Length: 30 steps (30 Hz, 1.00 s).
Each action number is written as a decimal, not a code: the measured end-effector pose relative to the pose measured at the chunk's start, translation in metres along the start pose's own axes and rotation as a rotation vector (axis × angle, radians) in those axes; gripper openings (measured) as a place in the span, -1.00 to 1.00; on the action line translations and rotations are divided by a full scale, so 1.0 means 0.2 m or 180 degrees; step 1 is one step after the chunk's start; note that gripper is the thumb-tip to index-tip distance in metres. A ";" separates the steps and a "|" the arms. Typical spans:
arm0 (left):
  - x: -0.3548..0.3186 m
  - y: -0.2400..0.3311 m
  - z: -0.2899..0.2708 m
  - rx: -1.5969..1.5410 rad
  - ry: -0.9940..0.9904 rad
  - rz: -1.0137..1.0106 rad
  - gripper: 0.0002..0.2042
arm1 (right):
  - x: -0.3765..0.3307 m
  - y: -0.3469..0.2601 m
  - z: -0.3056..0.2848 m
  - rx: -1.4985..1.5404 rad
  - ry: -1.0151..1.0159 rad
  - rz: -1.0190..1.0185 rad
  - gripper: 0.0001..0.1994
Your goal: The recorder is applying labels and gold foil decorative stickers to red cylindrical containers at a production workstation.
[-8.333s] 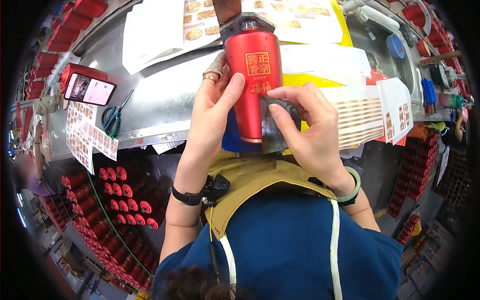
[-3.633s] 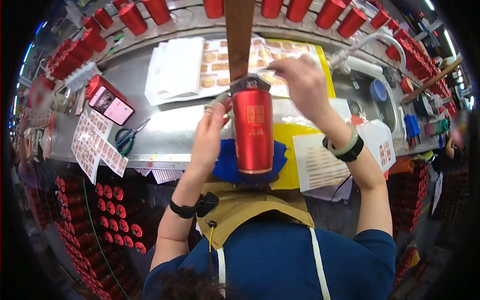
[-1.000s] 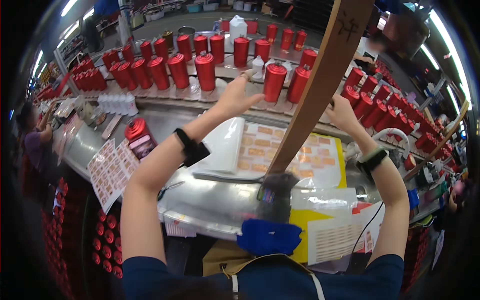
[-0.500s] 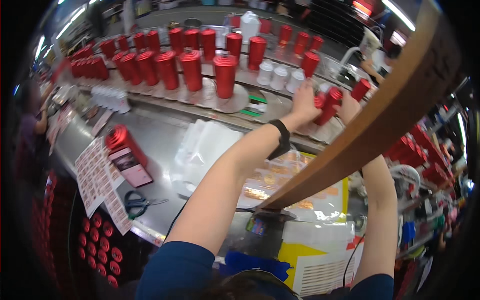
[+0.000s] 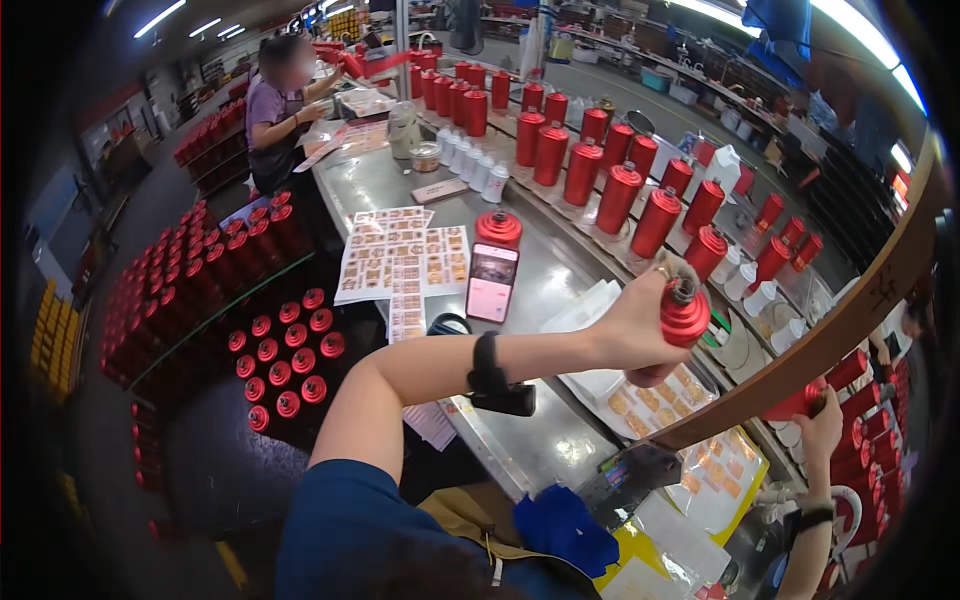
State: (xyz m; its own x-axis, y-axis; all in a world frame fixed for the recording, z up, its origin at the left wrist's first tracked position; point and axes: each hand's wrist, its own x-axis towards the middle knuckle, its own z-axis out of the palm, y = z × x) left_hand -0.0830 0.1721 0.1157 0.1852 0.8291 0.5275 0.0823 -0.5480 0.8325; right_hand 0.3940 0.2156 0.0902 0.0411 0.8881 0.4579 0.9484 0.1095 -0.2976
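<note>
My L hand: fingers wrapped rnd a shiny red, step-shouldered round bottle; R hand: fingers curled on another red btl, part hidden.

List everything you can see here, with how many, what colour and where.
Bench: one, silver, centre
Row bottles: many, red, beyond the bench
Stored bottles: many, red, low at left
Held bottle: one, red, right of centre
Small containers: several, white, bench's far end
Jug: one, white, upper right
Phone: one, lit screen partly pink, by a bench bottle
Label sheets: several, white with gold-brown prints, on bench
Cloth: one, blue, bench's near edge
Beam: one, brown, slanting across right
Lights: several, white, overhead
Co-worker: at least one, purple top, upper left
Left hand: one, pale finger cover, around held bottle
Right hand: one, lower right by another red bottle, grip unclear
</note>
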 end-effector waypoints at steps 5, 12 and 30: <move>-0.45 0.07 -0.24 0.0686 -0.0066 -0.0189 -0.34 | -0.46 -0.27 -0.42 0.1374 -0.0112 -0.0086 -0.34; -0.75 -0.08 -0.35 0.1522 0.0103 -0.0712 -0.35 | -1.09 -0.80 -0.77 0.0892 -0.0093 -0.0068 -0.49; -0.90 0.17 -0.05 0.0949 -0.0019 0.0553 0.06 | -1.45 -1.21 -0.63 0.1011 -0.0866 -0.1017 -0.53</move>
State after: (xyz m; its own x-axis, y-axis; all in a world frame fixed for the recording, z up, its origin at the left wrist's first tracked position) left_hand -0.1232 0.0054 0.0517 0.2273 0.7204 0.6552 0.3313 -0.6899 0.6436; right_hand 0.1919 -0.1239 0.1352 -0.3578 0.8675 0.3457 0.7565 0.4863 -0.4373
